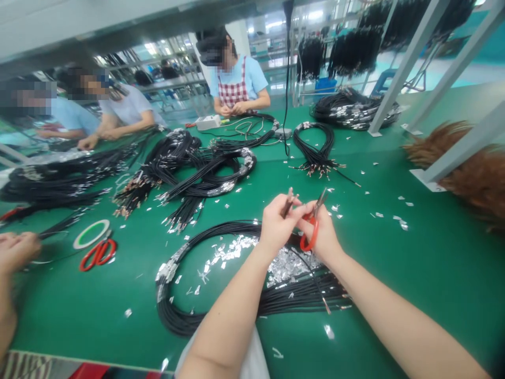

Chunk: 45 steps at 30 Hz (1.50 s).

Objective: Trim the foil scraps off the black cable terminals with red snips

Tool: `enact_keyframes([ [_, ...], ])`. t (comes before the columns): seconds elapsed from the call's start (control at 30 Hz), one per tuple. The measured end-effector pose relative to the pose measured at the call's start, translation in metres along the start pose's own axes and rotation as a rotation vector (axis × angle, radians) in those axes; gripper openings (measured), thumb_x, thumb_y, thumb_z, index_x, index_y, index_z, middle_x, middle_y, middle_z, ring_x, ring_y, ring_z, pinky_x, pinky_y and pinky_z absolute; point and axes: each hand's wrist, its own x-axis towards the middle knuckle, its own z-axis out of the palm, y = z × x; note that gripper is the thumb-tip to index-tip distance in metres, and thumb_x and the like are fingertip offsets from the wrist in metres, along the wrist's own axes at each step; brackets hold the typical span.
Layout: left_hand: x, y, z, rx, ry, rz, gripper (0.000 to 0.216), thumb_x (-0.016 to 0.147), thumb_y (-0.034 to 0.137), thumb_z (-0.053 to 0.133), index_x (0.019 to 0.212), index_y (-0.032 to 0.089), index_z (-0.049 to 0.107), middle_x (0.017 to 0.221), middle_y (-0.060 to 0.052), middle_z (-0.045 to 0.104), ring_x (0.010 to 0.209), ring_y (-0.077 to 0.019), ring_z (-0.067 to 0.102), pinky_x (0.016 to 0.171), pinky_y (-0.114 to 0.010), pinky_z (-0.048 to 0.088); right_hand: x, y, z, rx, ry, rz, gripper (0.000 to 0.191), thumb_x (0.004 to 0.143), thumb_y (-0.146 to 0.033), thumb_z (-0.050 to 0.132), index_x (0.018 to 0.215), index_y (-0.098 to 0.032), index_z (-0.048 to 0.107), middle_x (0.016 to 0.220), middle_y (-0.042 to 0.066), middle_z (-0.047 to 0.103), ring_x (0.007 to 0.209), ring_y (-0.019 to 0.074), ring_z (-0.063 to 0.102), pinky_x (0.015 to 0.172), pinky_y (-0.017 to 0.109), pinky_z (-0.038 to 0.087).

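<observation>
Red-handled scissors (315,227) in right grip (325,231); dark cable end (287,205), seemingly, in left grip (275,218).

1. White, plain cloth (256,360) is worn, seen at six o'clock.
2. The left forearm (226,321), toward seven o'clock, is left uncovered, as is the right forearm (389,300), toward four.
3. The left hand (275,221) and right hand (326,231) are bare.

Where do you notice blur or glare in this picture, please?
In the head view, the co-worker's hand at the picture's left edge is blurred and the hanging bundles look soft; also in the head view, the silvery scraps glint brightly, while the scissors in the right hand look clearer.
</observation>
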Motion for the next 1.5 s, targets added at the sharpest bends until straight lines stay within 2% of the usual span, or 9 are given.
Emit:
enact_keyframes([
  [0.1,-0.003,0.003,0.003,0.076,-0.006,0.067,0.01,0.071,0.027,0.067,0.072,0.019,0.062,0.07,0.001,0.055,0.062,-0.0111,0.049,0.06,-0.023,0.039,-0.003,-0.001,0.0,-0.055,-0.033,-0.005,0.034,0.069,-0.033,0.069,0.081,-0.024,0.039,0.073,-0.005,0.047,0.063,0.0116,0.05,0.064,0.028,0.045],
  [0.2,-0.003,0.002,0.002,0.107,-0.022,0.106,0.011,0.078,0.025,0.059,0.069,0.018,0.062,0.072,-0.001,0.059,0.07,-0.0135,0.054,0.068,-0.025,0.041,-0.002,-0.004,-0.001,-0.043,-0.014,-0.011,0.036,0.067,-0.034,0.07,0.08,-0.024,0.039,0.072,-0.006,0.046,0.062,0.0109,0.05,0.065,0.028,0.045],
  [0.4,0.0,-0.005,0.0,0.167,-0.06,0.058,0.015,0.08,0.023,0.053,0.066,0.018,0.053,0.066,0.001,0.051,0.063,-0.0123,0.047,0.062,-0.024,0.036,0.002,-0.001,-0.003,0.051,0.02,0.012,0.039,0.063,-0.033,0.074,0.077,-0.024,0.039,0.071,-0.006,0.048,0.064,0.0106,0.051,0.068,0.028,0.045],
  [0.6,0.005,-0.012,0.0,0.117,-0.29,0.001,0.017,0.081,0.022,0.047,0.065,0.017,0.048,0.076,-0.002,0.055,0.077,-0.0149,0.05,0.074,-0.027,0.038,0.008,0.005,-0.01,0.003,0.047,0.023,0.038,0.063,-0.036,0.073,0.076,-0.023,0.039,0.067,-0.005,0.051,0.063,0.0124,0.054,0.065,0.029,0.045],
  [0.77,0.006,-0.008,-0.004,-0.053,-0.249,-0.2,0.017,0.081,0.028,0.048,0.067,0.017,0.05,0.061,0.001,0.051,0.055,-0.0098,0.044,0.055,-0.022,0.035,0.006,-0.013,-0.035,-0.264,-0.155,0.055,0.025,0.067,-0.037,0.07,0.074,-0.02,0.054,0.067,-0.002,0.058,0.061,0.0129,0.053,0.061,0.029,0.044],
  [0.9,0.006,0.0,-0.006,-0.201,-0.199,-0.299,0.014,0.074,0.023,0.051,0.062,0.016,0.049,0.048,0.006,0.039,0.043,-0.0057,0.033,0.044,-0.02,0.024,-0.003,-0.028,-0.051,-0.293,-0.463,0.252,0.024,0.074,-0.04,0.064,0.077,-0.017,0.06,0.055,-0.003,0.054,0.049,0.0103,0.049,0.05,0.025,0.041],
  [0.97,0.007,0.003,-0.007,-0.253,-0.2,-0.333,0.013,0.071,0.021,0.051,0.06,0.015,0.049,0.048,0.005,0.039,0.042,-0.0049,0.031,0.042,-0.02,0.02,-0.005,-0.031,-0.054,-0.285,-0.551,0.328,0.026,0.076,-0.042,0.06,0.075,-0.016,0.06,0.048,-0.005,0.05,0.043,0.0087,0.045,0.045,0.023,0.039],
  [1.23,0.007,0.005,-0.009,-0.268,-0.266,-0.365,0.01,0.068,0.017,0.049,0.058,0.015,0.052,0.047,0.005,0.039,0.04,-0.0038,0.029,0.041,-0.02,0.017,0.0,-0.025,-0.056,-0.057,-0.689,0.411,0.029,0.08,-0.041,0.057,0.077,-0.013,0.062,0.048,-0.002,0.057,0.04,0.0098,0.05,0.044,0.024,0.042],
  [1.5,0.007,0.003,-0.007,-0.264,-0.258,-0.356,0.01,0.067,0.017,0.049,0.059,0.014,0.052,0.048,0.005,0.041,0.04,-0.0036,0.029,0.042,-0.02,0.02,0.002,-0.024,-0.058,-0.044,-0.675,0.428,0.026,0.08,-0.038,0.058,0.076,-0.012,0.062,0.044,-0.003,0.055,0.038,0.0087,0.048,0.043,0.022,0.04],
])
